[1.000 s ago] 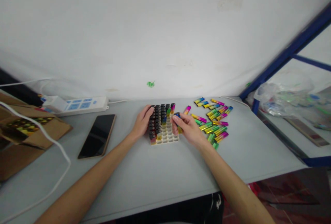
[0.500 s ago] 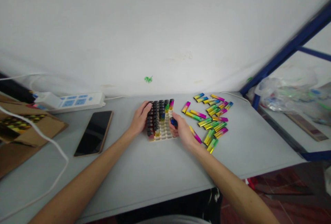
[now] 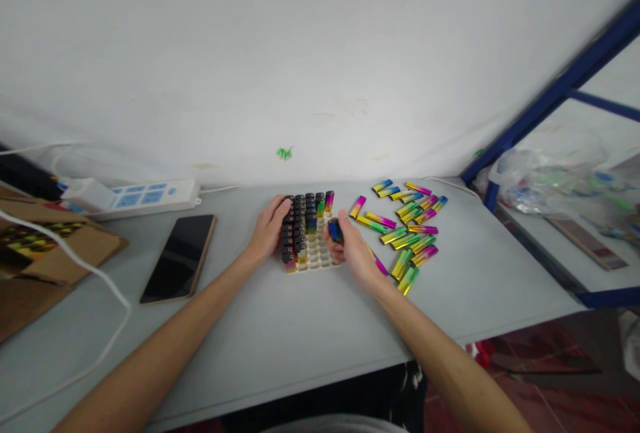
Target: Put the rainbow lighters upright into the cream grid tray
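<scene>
A white slotted tray (image 3: 315, 258) stands on the table, its left and rear slots filled with upright black-topped lighters (image 3: 299, 219). Bare cells show at its front right. My left hand (image 3: 270, 226) is closed around the tray's left side, thumb resting by the back-left lighters; its other fingertips are hidden. Over the tray's right part, my right hand (image 3: 350, 246) pinches a dark blue lighter (image 3: 335, 231) between thumb and fingers. Right of that hand lie several loose metallic lighters (image 3: 407, 233) in yellow, green, pink and blue, flat on the tabletop.
A black phone (image 3: 179, 258) lies left of my left arm. Behind it is a white power strip (image 3: 150, 197), with a cardboard box (image 3: 75, 256) and a white cable (image 3: 107, 279) at far left. A blue metal frame (image 3: 530, 109) and plastic bags (image 3: 540, 173) stand right.
My right thumb has lifted slightly, and more of the lighter in that hand shows. The left hand keeps its place on the tray. The whole view has shifted a little.
</scene>
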`<action>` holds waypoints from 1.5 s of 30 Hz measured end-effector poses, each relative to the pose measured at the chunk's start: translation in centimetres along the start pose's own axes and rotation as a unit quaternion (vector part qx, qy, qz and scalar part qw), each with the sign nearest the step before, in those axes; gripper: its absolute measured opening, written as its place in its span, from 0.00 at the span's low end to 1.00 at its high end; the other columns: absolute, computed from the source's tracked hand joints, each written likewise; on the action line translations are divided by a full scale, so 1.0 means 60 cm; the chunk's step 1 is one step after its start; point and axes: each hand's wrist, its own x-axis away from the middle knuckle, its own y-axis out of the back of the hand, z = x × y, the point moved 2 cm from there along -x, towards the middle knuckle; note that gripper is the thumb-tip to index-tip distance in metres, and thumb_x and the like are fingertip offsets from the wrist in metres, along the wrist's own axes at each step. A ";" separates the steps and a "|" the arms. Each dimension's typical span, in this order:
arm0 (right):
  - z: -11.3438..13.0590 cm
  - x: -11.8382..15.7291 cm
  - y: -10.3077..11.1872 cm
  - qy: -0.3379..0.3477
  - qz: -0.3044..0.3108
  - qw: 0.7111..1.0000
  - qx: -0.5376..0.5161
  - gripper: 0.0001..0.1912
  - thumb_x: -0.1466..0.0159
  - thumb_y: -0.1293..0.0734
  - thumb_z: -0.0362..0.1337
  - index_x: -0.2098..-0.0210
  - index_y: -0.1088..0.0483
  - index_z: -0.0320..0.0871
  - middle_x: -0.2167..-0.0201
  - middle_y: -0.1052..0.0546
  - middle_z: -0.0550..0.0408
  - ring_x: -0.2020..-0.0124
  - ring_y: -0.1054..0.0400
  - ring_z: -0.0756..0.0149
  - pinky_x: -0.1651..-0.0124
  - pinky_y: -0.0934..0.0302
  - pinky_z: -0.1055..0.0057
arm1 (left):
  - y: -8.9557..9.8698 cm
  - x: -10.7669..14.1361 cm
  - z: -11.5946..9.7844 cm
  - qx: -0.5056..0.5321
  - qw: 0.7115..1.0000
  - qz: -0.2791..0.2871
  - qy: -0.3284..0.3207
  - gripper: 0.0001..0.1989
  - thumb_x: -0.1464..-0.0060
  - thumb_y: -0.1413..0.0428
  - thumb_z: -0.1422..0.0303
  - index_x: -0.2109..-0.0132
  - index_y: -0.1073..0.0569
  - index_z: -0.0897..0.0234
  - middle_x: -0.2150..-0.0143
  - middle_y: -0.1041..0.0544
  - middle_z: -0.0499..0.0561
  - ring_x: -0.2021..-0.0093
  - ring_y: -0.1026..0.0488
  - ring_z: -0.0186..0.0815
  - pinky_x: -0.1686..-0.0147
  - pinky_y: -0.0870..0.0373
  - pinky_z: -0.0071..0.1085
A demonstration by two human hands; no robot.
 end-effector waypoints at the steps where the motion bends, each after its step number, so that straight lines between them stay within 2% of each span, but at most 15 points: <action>1: 0.001 -0.002 0.000 0.016 0.010 1.000 -0.013 0.33 0.34 0.42 0.69 0.67 0.32 0.44 0.80 0.44 0.65 0.81 0.54 0.73 0.77 0.58 0.73 | 0.000 0.000 0.000 0.001 1.000 0.001 0.000 0.17 0.34 0.48 0.52 0.57 0.26 0.61 0.60 0.25 0.48 0.57 0.29 0.39 0.55 0.33 0.32; 3: 0.003 -0.005 0.001 0.070 0.026 0.997 -0.017 0.31 0.33 0.40 0.68 0.60 0.30 0.45 0.77 0.40 0.63 0.79 0.48 0.71 0.75 0.51 0.73 | -0.001 -0.001 -0.001 0.002 1.000 0.001 -0.001 0.17 0.34 0.48 0.52 0.57 0.26 0.61 0.60 0.25 0.48 0.57 0.29 0.39 0.54 0.33 0.32; 6: 0.004 -0.009 0.006 0.140 0.022 0.988 0.055 0.26 0.31 0.38 0.63 0.56 0.28 0.46 0.70 0.31 0.59 0.72 0.36 0.67 0.68 0.39 0.70 | -0.001 0.000 -0.001 0.000 1.000 -0.002 -0.001 0.17 0.34 0.48 0.52 0.57 0.26 0.61 0.59 0.25 0.48 0.56 0.29 0.39 0.54 0.34 0.32; 9: 0.007 -0.010 0.015 0.220 -0.047 0.960 0.168 0.21 0.33 0.32 0.57 0.58 0.25 0.45 0.62 0.26 0.53 0.62 0.30 0.63 0.59 0.34 0.68 | -0.001 0.000 -0.001 0.001 1.000 0.000 -0.005 0.17 0.33 0.49 0.52 0.56 0.27 0.61 0.59 0.25 0.49 0.56 0.30 0.40 0.54 0.34 0.32; 11: 0.010 -0.008 0.019 0.254 -0.097 0.935 0.229 0.19 0.34 0.30 0.55 0.63 0.24 0.43 0.65 0.26 0.54 0.63 0.31 0.64 0.59 0.36 0.69 | -0.002 0.000 -0.001 0.000 1.000 0.001 -0.007 0.17 0.33 0.49 0.52 0.56 0.27 0.61 0.59 0.25 0.49 0.56 0.30 0.40 0.54 0.33 0.32; 13: 0.011 -0.006 0.019 0.250 -0.114 0.923 0.270 0.20 0.33 0.31 0.54 0.67 0.25 0.43 0.74 0.29 0.58 0.70 0.34 0.66 0.65 0.40 0.71 | -0.002 0.000 -0.001 -0.004 1.000 0.002 -0.006 0.17 0.33 0.49 0.52 0.56 0.27 0.61 0.59 0.24 0.49 0.56 0.30 0.40 0.54 0.33 0.32; 15: 0.013 -0.004 0.017 0.244 -0.114 0.914 0.302 0.20 0.30 0.33 0.53 0.68 0.27 0.43 0.78 0.29 0.60 0.74 0.36 0.68 0.68 0.43 0.71 | -0.001 0.000 -0.001 -0.008 1.000 0.001 -0.005 0.17 0.33 0.49 0.52 0.56 0.27 0.61 0.60 0.24 0.49 0.56 0.30 0.40 0.55 0.33 0.31; 18: 0.014 -0.002 0.014 0.256 -0.109 0.893 0.353 0.18 0.29 0.33 0.51 0.63 0.25 0.43 0.74 0.23 0.58 0.73 0.32 0.67 0.66 0.42 0.72 | -0.001 0.000 0.000 -0.010 1.000 -0.001 -0.005 0.17 0.34 0.49 0.52 0.56 0.27 0.61 0.60 0.24 0.49 0.57 0.30 0.40 0.55 0.33 0.31; 21: 0.009 -0.007 0.012 0.256 -0.088 0.868 0.415 0.18 0.27 0.35 0.51 0.64 0.26 0.43 0.72 0.22 0.55 0.72 0.31 0.65 0.64 0.42 0.71 | -0.001 0.000 -0.001 -0.009 1.000 0.000 -0.002 0.17 0.34 0.49 0.51 0.56 0.27 0.61 0.59 0.24 0.49 0.56 0.29 0.40 0.54 0.33 0.32; 27: 0.016 -0.018 0.004 0.248 -0.056 0.786 0.564 0.14 0.26 0.35 0.46 0.60 0.27 0.43 0.66 0.20 0.49 0.66 0.29 0.61 0.61 0.42 0.70 | -0.002 0.001 0.000 -0.003 1.000 -0.001 0.006 0.19 0.34 0.49 0.50 0.56 0.26 0.60 0.59 0.24 0.49 0.56 0.29 0.41 0.56 0.32 0.32; 34: 0.033 -0.003 -0.023 0.196 -0.024 0.731 0.653 0.18 0.24 0.38 0.46 0.59 0.24 0.39 0.62 0.19 0.42 0.61 0.25 0.56 0.58 0.39 0.66 | -0.001 -0.001 0.002 -0.003 1.000 -0.002 -0.006 0.17 0.34 0.49 0.52 0.55 0.26 0.61 0.58 0.24 0.49 0.55 0.29 0.40 0.52 0.34 0.32; 40: 0.032 0.002 -0.017 0.224 -0.018 0.670 0.708 0.19 0.23 0.40 0.46 0.56 0.24 0.40 0.58 0.20 0.42 0.55 0.26 0.54 0.51 0.37 0.62 | 0.000 -0.001 0.001 -0.008 1.000 -0.001 -0.003 0.18 0.34 0.49 0.51 0.57 0.26 0.61 0.60 0.24 0.49 0.57 0.29 0.40 0.54 0.33 0.32; 42: 0.027 0.000 -0.014 0.236 -0.008 0.657 0.716 0.17 0.23 0.40 0.45 0.55 0.24 0.40 0.58 0.20 0.43 0.54 0.26 0.54 0.50 0.37 0.61 | 0.001 -0.002 0.005 -0.010 1.000 -0.006 0.000 0.18 0.34 0.48 0.51 0.56 0.26 0.61 0.60 0.24 0.49 0.57 0.28 0.40 0.54 0.32 0.32; 45: 0.021 -0.005 -0.011 0.234 0.006 0.654 0.719 0.16 0.23 0.40 0.43 0.53 0.25 0.40 0.58 0.20 0.44 0.53 0.26 0.54 0.50 0.36 0.61 | 0.002 -0.003 0.012 -0.004 1.000 -0.009 0.001 0.18 0.35 0.48 0.51 0.56 0.25 0.60 0.60 0.23 0.49 0.57 0.28 0.40 0.55 0.32 0.32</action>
